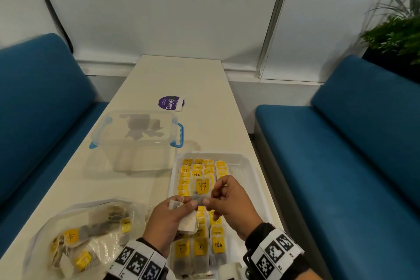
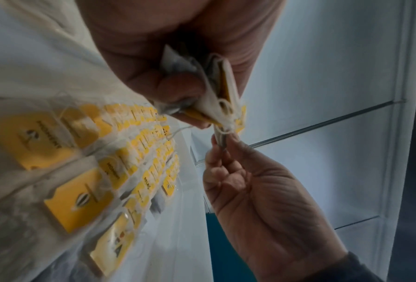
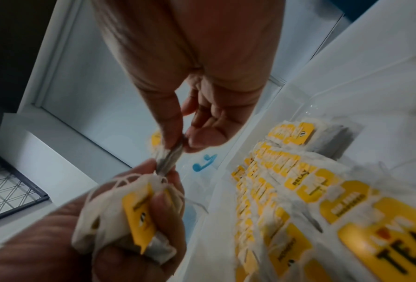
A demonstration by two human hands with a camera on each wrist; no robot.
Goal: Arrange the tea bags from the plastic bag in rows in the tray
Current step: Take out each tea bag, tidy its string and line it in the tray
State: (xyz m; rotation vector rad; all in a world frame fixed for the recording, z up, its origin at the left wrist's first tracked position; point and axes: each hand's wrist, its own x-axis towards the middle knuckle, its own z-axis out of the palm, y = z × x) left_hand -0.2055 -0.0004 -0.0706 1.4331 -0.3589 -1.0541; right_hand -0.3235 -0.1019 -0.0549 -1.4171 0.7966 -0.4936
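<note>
A white tray [image 1: 248,167] on the table holds rows of tea bags [image 1: 200,246] with yellow tags. Above its middle my left hand [image 1: 169,213] grips a small bundle of tea bags [image 1: 186,223], also seen as a bundle of tea bags [image 3: 134,213] in the right wrist view. My right hand [image 1: 223,200] pinches one tea bag [image 1: 201,188] with a yellow "RELAX" tag between thumb and forefinger, right beside the left thumb. The plastic bag [image 1: 88,232] with several loose tea bags lies at the near left.
A clear lidded box [image 1: 136,134] with blue clips stands behind the tray on the left. A purple round sticker [image 1: 170,103] lies further back. Blue sofas [image 1: 354,138] flank the narrow white table [image 1: 75,179]; a plant [image 1: 395,34] stands far right.
</note>
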